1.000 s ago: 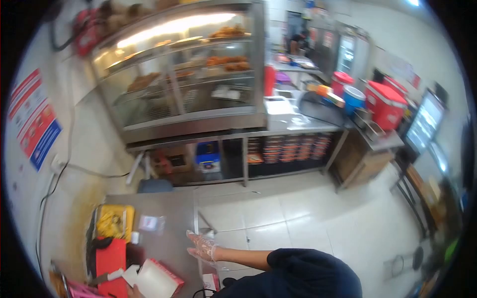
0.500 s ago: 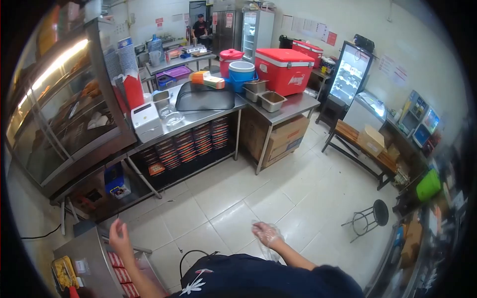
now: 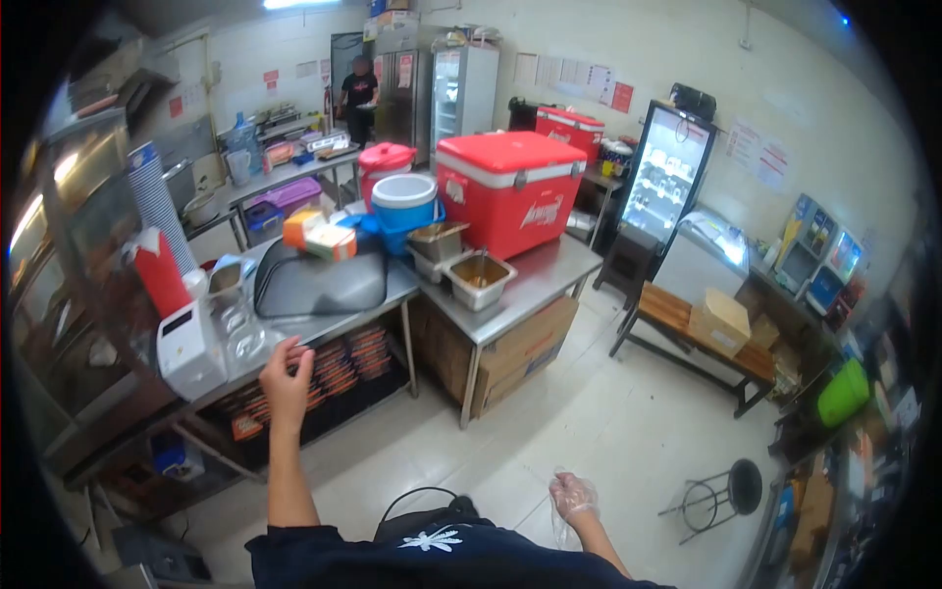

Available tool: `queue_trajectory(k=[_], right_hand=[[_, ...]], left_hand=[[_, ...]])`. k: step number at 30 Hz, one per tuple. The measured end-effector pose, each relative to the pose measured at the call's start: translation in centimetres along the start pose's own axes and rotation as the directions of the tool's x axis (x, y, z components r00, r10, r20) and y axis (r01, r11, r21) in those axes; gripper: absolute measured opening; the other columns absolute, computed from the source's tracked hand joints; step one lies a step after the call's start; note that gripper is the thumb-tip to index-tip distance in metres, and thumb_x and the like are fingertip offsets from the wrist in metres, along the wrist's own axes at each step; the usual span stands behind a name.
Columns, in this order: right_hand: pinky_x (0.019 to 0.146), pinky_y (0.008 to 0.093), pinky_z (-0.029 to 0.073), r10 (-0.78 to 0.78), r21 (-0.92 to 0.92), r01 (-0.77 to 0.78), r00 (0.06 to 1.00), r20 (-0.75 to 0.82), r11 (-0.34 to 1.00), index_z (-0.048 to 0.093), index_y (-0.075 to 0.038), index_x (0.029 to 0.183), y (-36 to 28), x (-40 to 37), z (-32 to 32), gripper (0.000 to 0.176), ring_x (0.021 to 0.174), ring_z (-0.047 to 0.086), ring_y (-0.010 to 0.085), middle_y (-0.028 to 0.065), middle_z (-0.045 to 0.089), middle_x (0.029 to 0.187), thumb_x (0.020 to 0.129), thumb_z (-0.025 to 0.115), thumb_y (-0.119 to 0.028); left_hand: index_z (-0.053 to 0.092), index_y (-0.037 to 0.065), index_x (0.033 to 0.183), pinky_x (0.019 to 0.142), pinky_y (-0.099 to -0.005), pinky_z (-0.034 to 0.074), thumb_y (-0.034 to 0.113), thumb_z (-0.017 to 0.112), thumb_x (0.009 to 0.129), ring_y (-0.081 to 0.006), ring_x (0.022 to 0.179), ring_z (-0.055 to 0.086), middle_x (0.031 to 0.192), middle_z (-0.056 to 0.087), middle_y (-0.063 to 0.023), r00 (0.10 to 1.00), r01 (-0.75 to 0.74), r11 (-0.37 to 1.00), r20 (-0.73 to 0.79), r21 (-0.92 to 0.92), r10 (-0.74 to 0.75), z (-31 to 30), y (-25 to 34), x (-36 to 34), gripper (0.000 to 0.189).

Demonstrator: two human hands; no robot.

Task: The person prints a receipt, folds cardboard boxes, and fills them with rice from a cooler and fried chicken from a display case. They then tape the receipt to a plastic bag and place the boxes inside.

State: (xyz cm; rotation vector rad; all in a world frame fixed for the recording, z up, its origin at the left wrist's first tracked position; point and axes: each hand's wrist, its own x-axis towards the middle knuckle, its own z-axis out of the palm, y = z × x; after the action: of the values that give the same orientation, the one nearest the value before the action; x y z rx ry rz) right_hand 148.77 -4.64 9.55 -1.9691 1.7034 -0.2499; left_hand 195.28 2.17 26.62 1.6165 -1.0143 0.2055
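Observation:
My left hand (image 3: 287, 376), bare, is raised in front of the steel counter (image 3: 397, 287), its fingers bent and apart with nothing between them. In this view its fingertips overlap the counter's front edge, close to clear plastic containers (image 3: 247, 339) and a white box-shaped device (image 3: 191, 350). A loose, see-through plastic glove covers my right hand (image 3: 574, 494), which is low over the tiled floor, fingers curled in. Clear plastic hangs below that hand; I cannot tell whether it is part of the glove or something held.
A black tray (image 3: 324, 282), a blue bucket (image 3: 404, 206), steel pans (image 3: 479, 281) and a red cooler (image 3: 510, 191) stand on the counters. At right are a wooden bench (image 3: 667, 312) and a round stool (image 3: 744, 487). A person (image 3: 359, 98) stands at the back.
My left hand has risen and come forward to the counter from the lower left. My right hand stays low, fingers still curled. My view has tilted up and the counter appears nearer.

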Motion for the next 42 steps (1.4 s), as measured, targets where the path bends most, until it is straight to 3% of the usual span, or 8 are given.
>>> queue_trajectory(k=[13, 25, 28, 32, 35, 39, 41, 42], right_hand=[[0.083, 0.039, 0.045, 0.229, 0.369, -0.118, 0.934, -0.275, 0.922, 0.06, -0.01, 0.104, 6.3, 26.0, -8.2, 0.028, 0.096, 0.058, 0.0307, 0.0167, 0.061, 0.098, 0.08, 0.058, -0.023], [0.079, 0.0302, 0.046, -0.438, 0.404, 0.584, 0.805, -0.4, 0.704, 0.056, -0.004, 0.107, -6.6, 64.8, -29.7, 0.025, 0.09, 0.061, 0.0234, 0.0132, 0.062, 0.095, 0.086, 0.053, -0.016], [0.08, 0.0332, 0.045, -0.557, 0.498, 0.678, 0.733, -0.391, 0.542, 0.057, -0.004, 0.106, -10.8, 68.8, -33.1, 0.024, 0.089, 0.06, 0.0248, 0.0126, 0.062, 0.095, 0.084, 0.054, -0.014], [0.078, 0.0357, 0.045, -0.875, -0.009, 0.941, 0.31, -0.373, 0.337, 0.058, -0.004, 0.104, -17.1, 73.2, -37.5, 0.024, 0.086, 0.059, 0.0273, 0.0116, 0.062, 0.093, 0.081, 0.057, -0.011], [0.075, 0.0392, 0.045, -0.947, -0.199, 0.97, 0.072, -0.314, 0.14, 0.06, -0.007, 0.101, -22.6, 78.5, -37.6, 0.022, 0.082, 0.058, 0.0318, 0.0137, 0.062, 0.092, 0.079, 0.057, -0.011], [0.076, 0.0369, 0.047, -0.945, 0.053, 0.952, 0.293, 0.143, 0.303, 0.057, -0.005, 0.105, -30.9, 89.1, -33.3, 0.03, 0.082, 0.06, 0.0288, 0.014, 0.063, 0.093, 0.08, 0.058, -0.022], [0.09, 0.0379, 0.042, -0.626, -0.076, 0.88, 0.391, 0.674, 0.468, 0.047, -0.008, 0.122, -33.4, 93.5, -30.7, 0.052, 0.107, 0.052, 0.0286, 0.0158, 0.056, 0.115, 0.08, 0.058, -0.035], [0.09, 0.0379, 0.042, -0.625, -0.078, 0.881, 0.391, 0.676, 0.467, 0.047, -0.008, 0.122, -34.1, 94.4, -29.3, 0.052, 0.107, 0.052, 0.0286, 0.0158, 0.056, 0.115, 0.08, 0.058, -0.035]], left_hand=[[0.044, 0.004, 0.12, 0.091, -0.0377, 0.04, 0.03, 0.075, 0.064, -0.0293, 0.11, 0.047, 0.118, 0.05, -0.015, 0.757, -0.598, 0.793, 0.404, 0.114, 0.513, 41.4, 9.2, 24.0, 0.069], [0.054, 0.006, 0.108, 0.087, -0.0395, 0.041, 0.035, 0.071, 0.064, -0.0234, 0.101, 0.053, 0.11, 0.056, -0.0081, 0.747, -0.664, 0.588, 0.452, 0.462, 0.488, 60.2, 10.2, 35.6, 0.056], [0.058, 0.006, 0.097, 0.083, -0.0393, 0.044, 0.032, 0.073, 0.062, -0.0229, 0.087, 0.059, 0.096, 0.061, -0.0073, 0.619, -0.783, 0.453, 0.453, 0.427, 0.642, 59.8, 11.5, 36.4, 0.046], [0.06, 0.007, 0.092, 0.077, -0.0389, 0.045, 0.031, 0.075, 0.061, -0.0234, 0.08, 0.059, 0.086, 0.062, -0.0067, 0.648, -0.71, 0.444, 0.259, 0.547, 0.716, 58.0, 14.2, 41.2, 0.042], [0.061, 0.008, 0.091, 0.072, -0.0355, 0.044, 0.036, 0.074, 0.064, -0.0237, 0.076, 0.059, 0.081, 0.062, -0.0071, 0.684, -0.608, 0.473, 0.118, 0.638, 0.72, 57.0, 15.8, 46.9, 0.041], [0.062, 0.009, 0.09, 0.069, -0.0335, 0.045, 0.041, 0.07, 0.069, -0.0239, 0.075, 0.059, 0.078, 0.062, -0.0071, 0.711, -0.494, 0.511, -0.012, 0.703, 0.703, 57.2, 15.4, 53.7, 0.039], [0.063, 0.01, 0.083, 0.063, -0.0343, 0.044, 0.06, 0.061, 0.069, -0.0233, 0.068, 0.058, 0.072, 0.062, -0.0064, 0.772, -0.416, 0.591, -0.075, 0.691, 0.631, 57.0, 15.0, 56.5, 0.052], [0.063, 0.01, 0.081, 0.06, -0.0347, 0.044, 0.061, 0.062, 0.068, -0.0238, 0.068, 0.059, 0.07, 0.061, -0.0066, 0.814, -0.404, 0.671, -0.09, 0.622, 0.574, 56.9, 15.0, 57.5, 0.052]])
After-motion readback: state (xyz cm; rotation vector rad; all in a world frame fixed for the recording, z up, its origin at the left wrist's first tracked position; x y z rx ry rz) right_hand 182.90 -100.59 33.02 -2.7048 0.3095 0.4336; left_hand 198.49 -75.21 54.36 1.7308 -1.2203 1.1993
